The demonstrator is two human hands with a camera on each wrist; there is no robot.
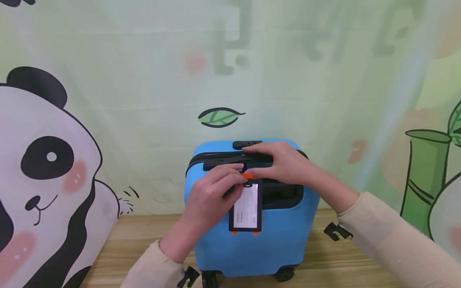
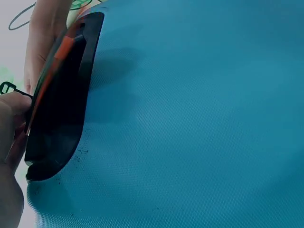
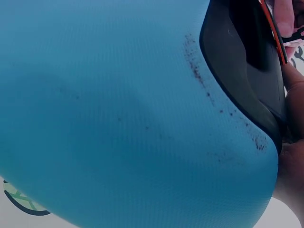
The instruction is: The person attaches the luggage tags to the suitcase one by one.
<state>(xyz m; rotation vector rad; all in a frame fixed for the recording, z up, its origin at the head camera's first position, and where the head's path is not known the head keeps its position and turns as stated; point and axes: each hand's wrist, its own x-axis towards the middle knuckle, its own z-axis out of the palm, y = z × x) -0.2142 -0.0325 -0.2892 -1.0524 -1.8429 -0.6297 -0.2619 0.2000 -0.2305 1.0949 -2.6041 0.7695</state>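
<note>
A blue suitcase (image 1: 252,248) stands upright with a black handle (image 1: 257,161) across its top front edge. In front of it hangs a luggage tag (image 1: 245,206) with a black frame, an orange edge and a white card. My left hand (image 1: 212,196) pinches the tag's black strap at the upper end; a small buckle (image 2: 7,87) sticks out past the thumb in the left wrist view. My right hand (image 1: 284,162) reaches over the handle from the right, fingers extended along the suitcase top and thumb at the tag's orange upper edge.
A black lock (image 1: 246,145) sits on top of the suitcase, and dark wheels (image 1: 284,274) show underneath. The wooden surface (image 1: 144,240) runs below. Close behind hangs a pale green backdrop (image 1: 144,80) printed with a panda, a leaf and bamboo.
</note>
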